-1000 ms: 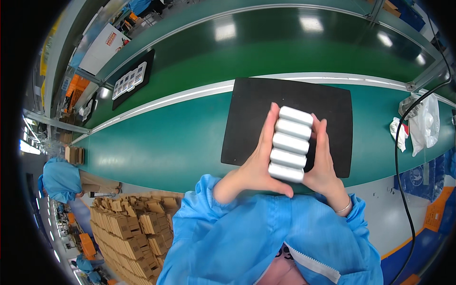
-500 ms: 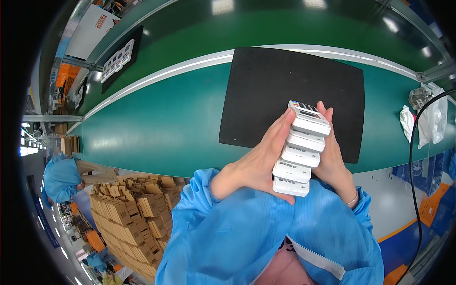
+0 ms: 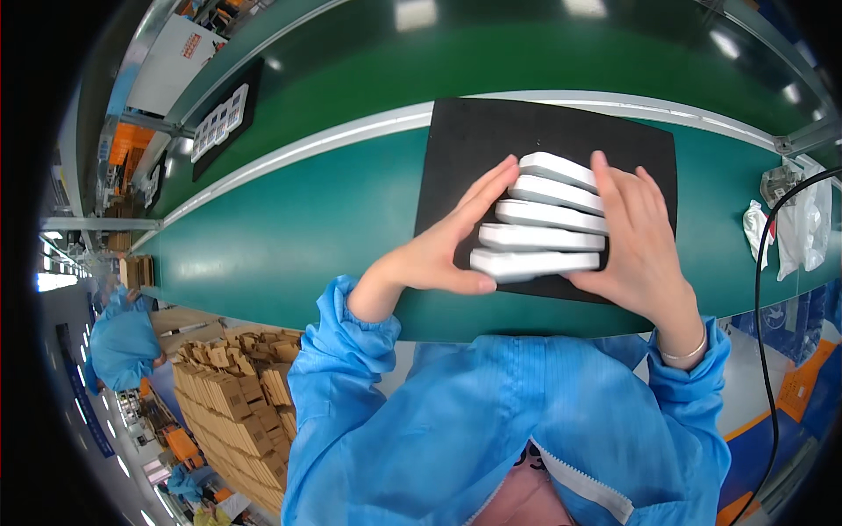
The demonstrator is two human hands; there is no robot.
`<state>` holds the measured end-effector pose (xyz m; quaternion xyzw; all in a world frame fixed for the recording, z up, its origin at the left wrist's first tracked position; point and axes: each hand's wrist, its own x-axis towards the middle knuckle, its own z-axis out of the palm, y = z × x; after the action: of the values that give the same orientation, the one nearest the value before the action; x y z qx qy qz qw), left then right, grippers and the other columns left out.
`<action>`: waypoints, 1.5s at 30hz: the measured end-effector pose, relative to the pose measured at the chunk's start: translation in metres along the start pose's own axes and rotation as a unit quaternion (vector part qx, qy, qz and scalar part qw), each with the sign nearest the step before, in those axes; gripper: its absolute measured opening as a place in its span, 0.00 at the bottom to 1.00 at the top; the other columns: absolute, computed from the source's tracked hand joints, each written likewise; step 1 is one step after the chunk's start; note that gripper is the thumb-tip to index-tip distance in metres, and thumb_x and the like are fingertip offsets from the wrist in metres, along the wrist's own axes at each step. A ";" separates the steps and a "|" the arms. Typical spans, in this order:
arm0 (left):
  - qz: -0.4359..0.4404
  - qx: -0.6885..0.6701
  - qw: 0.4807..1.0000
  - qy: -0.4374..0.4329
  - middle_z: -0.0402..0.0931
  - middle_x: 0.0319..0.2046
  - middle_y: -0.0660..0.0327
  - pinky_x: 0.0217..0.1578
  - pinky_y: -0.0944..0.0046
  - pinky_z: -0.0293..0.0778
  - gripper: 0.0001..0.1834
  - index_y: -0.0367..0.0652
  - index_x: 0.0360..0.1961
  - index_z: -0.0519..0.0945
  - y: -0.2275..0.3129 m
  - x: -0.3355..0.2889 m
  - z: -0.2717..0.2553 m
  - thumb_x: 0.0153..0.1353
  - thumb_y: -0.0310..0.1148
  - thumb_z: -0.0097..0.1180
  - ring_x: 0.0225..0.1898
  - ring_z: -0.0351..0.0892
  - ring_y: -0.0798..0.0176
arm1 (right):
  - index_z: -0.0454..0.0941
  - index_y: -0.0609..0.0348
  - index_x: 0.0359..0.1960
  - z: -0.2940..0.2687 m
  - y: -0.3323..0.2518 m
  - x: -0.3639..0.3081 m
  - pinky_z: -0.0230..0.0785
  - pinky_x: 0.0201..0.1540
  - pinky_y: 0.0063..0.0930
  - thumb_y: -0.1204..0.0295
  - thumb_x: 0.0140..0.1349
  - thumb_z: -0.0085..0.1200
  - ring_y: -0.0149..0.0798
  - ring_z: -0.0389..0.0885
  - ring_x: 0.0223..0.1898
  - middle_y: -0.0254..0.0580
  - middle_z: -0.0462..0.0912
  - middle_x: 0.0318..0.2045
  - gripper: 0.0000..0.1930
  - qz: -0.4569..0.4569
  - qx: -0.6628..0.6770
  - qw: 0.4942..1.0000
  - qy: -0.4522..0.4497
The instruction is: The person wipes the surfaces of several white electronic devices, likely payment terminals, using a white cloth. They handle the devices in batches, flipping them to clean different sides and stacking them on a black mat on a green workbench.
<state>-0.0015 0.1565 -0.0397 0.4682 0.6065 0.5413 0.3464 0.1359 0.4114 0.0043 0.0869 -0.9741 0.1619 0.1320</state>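
- Five white devices (image 3: 548, 216) are between the left hand (image 3: 434, 250) and the right hand (image 3: 647, 241), in one row that goes away from the body.
- The devices stand with their narrow sides up, just beside each other, and they spread a little like a fan, with the left ends more apart.
- The left hand is clamped on the left ends of the row: its fingers are at the far device, and its thumb is at the nearest one.
- The right hand closes the row from the other side; its fingers lie along the right ends, and its thumb is near the corner of the nearest device.
- So the row is held by its two ends, and its middle is free of fingers.
- The row is over the black mat (image 3: 474, 131), on the green bench (image 3: 289, 237); I cannot tell if its underside touches the mat.
- On the right of the bench is a plastic bag (image 3: 805, 223), with a black cable (image 3: 759, 324) passing near it.
- At the lower left there are stacked cartons (image 3: 224, 399).
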 end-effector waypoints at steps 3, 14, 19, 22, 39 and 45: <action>-0.031 -0.085 0.995 0.049 0.34 0.80 0.47 0.77 0.50 0.35 0.62 0.35 0.79 0.43 -0.003 0.002 -0.007 0.58 0.65 0.58 0.81 0.31 0.48 | 0.56 0.70 0.73 0.013 0.004 0.016 0.68 0.63 0.44 0.57 0.40 0.76 0.53 0.72 0.57 0.54 0.71 0.56 0.60 0.014 0.043 0.998 -0.042; -0.078 -0.185 0.953 0.226 0.41 0.80 0.46 0.76 0.53 0.43 0.54 0.38 0.79 0.45 -0.007 0.054 0.021 0.69 0.75 0.17 0.80 0.42 0.49 | 0.38 0.61 0.79 0.043 0.052 -0.009 0.56 0.72 0.55 0.51 0.31 0.83 0.70 0.49 0.76 0.70 0.47 0.75 0.77 -0.001 0.253 0.967 0.007; -0.074 -0.185 0.943 0.266 0.42 0.80 0.48 0.75 0.55 0.49 0.54 0.38 0.79 0.43 -0.007 0.070 0.039 0.69 0.74 0.18 0.78 0.50 0.51 | 0.49 0.61 0.77 0.049 0.052 -0.012 0.60 0.68 0.60 0.52 0.41 0.79 0.67 0.63 0.70 0.63 0.65 0.64 0.64 -0.012 0.213 0.977 0.018; -0.068 -0.185 0.945 0.259 0.42 0.79 0.46 0.75 0.55 0.49 0.55 0.39 0.80 0.42 -0.009 0.066 0.037 0.68 0.76 0.18 0.79 0.48 0.51 | 0.52 0.62 0.76 0.047 0.054 -0.010 0.60 0.68 0.61 0.57 0.43 0.78 0.65 0.67 0.66 0.60 0.68 0.61 0.60 -0.012 0.241 0.970 0.029; 0.053 0.369 0.924 0.091 0.63 0.66 0.44 0.61 0.45 0.69 0.64 0.45 0.77 0.57 0.055 0.003 -0.029 0.34 0.28 0.76 0.63 0.66 0.37 | 0.74 0.61 0.63 -0.035 -0.013 0.080 0.60 0.68 0.64 0.51 0.46 0.73 0.64 0.71 0.63 0.60 0.71 0.62 0.43 -0.202 0.187 0.961 0.016; -0.078 0.299 0.918 0.250 0.61 0.65 0.42 0.63 0.46 0.68 0.62 0.44 0.78 0.53 -0.004 -0.052 0.009 0.41 0.30 0.77 0.65 0.64 0.36 | 0.82 0.60 0.51 -0.089 -0.014 0.066 0.76 0.52 0.52 0.50 0.59 0.66 0.63 0.80 0.54 0.61 0.75 0.60 0.27 -0.371 0.233 0.896 0.074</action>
<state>0.0224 0.1103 -0.0500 0.3504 0.8414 0.4056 0.0688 0.0963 0.4201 0.1084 0.4582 -0.7931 0.3290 0.2300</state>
